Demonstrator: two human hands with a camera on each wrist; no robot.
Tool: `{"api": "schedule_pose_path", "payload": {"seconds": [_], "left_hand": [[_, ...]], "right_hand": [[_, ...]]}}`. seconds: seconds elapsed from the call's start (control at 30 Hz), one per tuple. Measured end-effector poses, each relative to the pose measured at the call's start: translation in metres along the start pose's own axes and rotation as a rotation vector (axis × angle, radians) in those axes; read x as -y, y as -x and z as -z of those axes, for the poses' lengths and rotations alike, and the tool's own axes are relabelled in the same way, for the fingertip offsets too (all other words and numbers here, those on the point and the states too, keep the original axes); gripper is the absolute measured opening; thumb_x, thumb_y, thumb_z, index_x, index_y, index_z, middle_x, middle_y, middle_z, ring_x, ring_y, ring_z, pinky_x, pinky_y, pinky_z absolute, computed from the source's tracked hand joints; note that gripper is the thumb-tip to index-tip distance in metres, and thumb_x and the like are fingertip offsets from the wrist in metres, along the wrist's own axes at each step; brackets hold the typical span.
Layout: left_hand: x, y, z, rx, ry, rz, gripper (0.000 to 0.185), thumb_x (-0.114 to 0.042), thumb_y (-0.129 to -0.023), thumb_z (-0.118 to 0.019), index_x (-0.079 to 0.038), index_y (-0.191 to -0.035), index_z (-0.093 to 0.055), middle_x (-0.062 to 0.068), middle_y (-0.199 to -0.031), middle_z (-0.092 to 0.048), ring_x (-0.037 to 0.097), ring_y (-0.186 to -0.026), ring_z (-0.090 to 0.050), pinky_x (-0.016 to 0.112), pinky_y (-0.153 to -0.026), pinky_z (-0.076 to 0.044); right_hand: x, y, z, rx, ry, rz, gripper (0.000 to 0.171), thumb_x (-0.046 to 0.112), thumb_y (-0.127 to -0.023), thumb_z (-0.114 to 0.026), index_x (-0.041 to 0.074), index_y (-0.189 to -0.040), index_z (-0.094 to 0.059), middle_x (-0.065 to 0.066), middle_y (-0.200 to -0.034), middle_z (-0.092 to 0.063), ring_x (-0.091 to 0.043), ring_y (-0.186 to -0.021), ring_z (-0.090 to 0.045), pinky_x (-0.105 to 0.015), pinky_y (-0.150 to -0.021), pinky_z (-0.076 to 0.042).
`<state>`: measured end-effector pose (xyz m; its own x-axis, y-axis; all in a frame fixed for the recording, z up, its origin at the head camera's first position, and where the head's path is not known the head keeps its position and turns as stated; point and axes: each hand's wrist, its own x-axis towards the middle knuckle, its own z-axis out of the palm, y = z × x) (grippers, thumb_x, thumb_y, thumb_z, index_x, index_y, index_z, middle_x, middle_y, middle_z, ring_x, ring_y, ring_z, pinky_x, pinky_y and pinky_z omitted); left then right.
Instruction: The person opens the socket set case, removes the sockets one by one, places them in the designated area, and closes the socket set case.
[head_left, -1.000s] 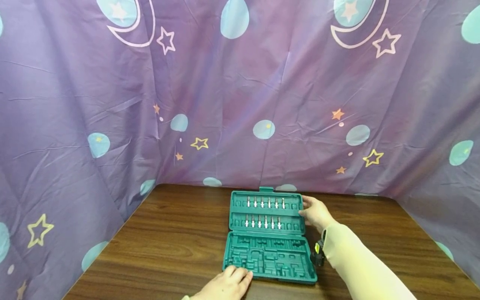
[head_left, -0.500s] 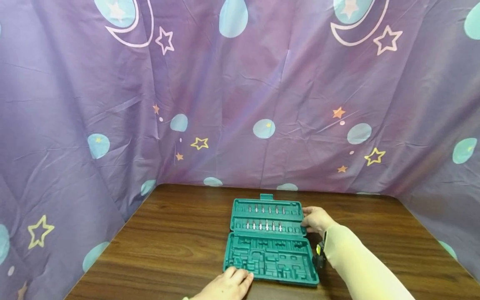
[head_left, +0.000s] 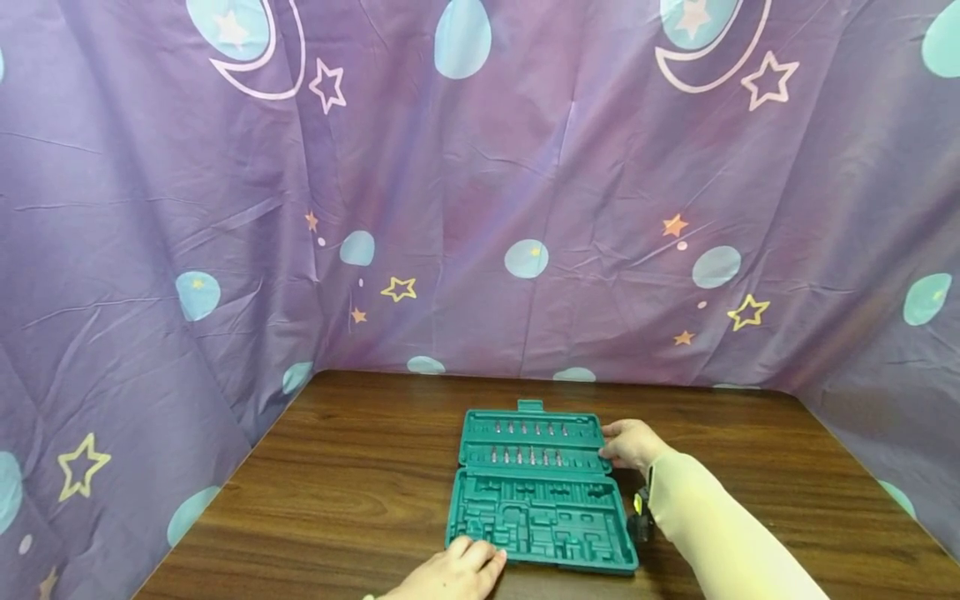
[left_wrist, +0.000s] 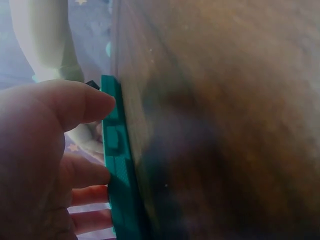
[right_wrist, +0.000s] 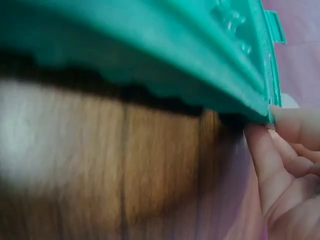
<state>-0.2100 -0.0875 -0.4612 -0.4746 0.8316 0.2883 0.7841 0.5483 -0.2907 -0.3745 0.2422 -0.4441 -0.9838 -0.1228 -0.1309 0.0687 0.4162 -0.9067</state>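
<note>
A purple curtain [head_left: 480, 208] printed with moons, stars and pale blue dots is hung behind and at both sides of a brown wooden desk [head_left: 360, 467]. In the middle of the desk a green plastic tool case [head_left: 536, 492] is laid open, with its base part nearest to the person and its lid [head_left: 534, 437] behind it. The lid is lowered almost flat, and in the right wrist view its edge is seen a little above the desk. In the base part many moulded compartments are seen, and nothing can be made out inside them. The right edge of the lid is held by the right hand [head_left: 632, 443], with the fingers [right_wrist: 267, 145] curled under the edge and one fingertip on top of it; a pale sleeve [head_left: 712, 533] is worn on this arm. The left hand [head_left: 450, 571] is placed at the front left corner of the case, with its fingers [left_wrist: 75, 102] stretched out and pressed against the near edge, nothing being gripped. In the lid two rows of small silver screwdriver bits [head_left: 528, 443] are kept in their slots.
</note>
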Motion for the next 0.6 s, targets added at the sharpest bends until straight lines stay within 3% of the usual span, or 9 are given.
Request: {"api": "schedule_pose_path", "payload": {"seconds": [0.13,0.37,0.53,0.6], "left_hand": [[0.0,-0.001,0.005,0.058,0.059,0.006,0.049,-0.044,-0.096,-0.051,-0.007,-0.126,-0.063,0.0,-0.111,-0.055,0.015,-0.091,-0.052,0.018,-0.066,-0.048],[-0.002,-0.002,0.011,0.153,0.138,0.03,0.051,-0.045,-0.095,-0.051,-0.008,-0.129,-0.061,0.0,-0.113,-0.054,0.015,-0.093,-0.05,0.019,-0.065,-0.048],[0.005,-0.006,0.016,0.134,0.11,-0.029,0.043,-0.039,-0.093,-0.057,-0.012,-0.125,-0.065,-0.003,-0.107,-0.055,0.01,-0.088,-0.048,0.016,-0.068,-0.043],[0.009,-0.01,0.02,0.105,0.166,-0.061,0.03,-0.03,-0.093,-0.061,-0.013,-0.115,-0.07,-0.007,-0.099,-0.056,0.005,-0.083,-0.047,0.012,-0.068,-0.039]], "right_hand": [[0.001,0.005,-0.002,0.017,-0.009,-0.039,0.052,-0.015,-0.083,-0.058,-0.025,-0.129,-0.037,-0.025,-0.101,-0.065,-0.02,-0.081,-0.063,-0.045,-0.071,-0.056],[0.006,0.012,-0.004,0.039,0.017,-0.117,0.056,-0.01,-0.087,-0.057,-0.019,-0.137,-0.032,-0.031,-0.116,-0.055,-0.025,-0.085,-0.061,-0.047,-0.07,-0.055],[0.009,0.02,-0.007,0.054,0.046,-0.139,0.059,-0.013,-0.083,-0.057,-0.017,-0.137,-0.032,-0.025,-0.104,-0.06,-0.03,-0.078,-0.061,-0.044,-0.065,-0.055],[0.009,0.024,-0.008,0.063,0.058,-0.136,0.061,-0.014,-0.082,-0.056,-0.017,-0.136,-0.031,-0.026,-0.103,-0.059,-0.031,-0.079,-0.06,-0.045,-0.065,-0.054]]}}
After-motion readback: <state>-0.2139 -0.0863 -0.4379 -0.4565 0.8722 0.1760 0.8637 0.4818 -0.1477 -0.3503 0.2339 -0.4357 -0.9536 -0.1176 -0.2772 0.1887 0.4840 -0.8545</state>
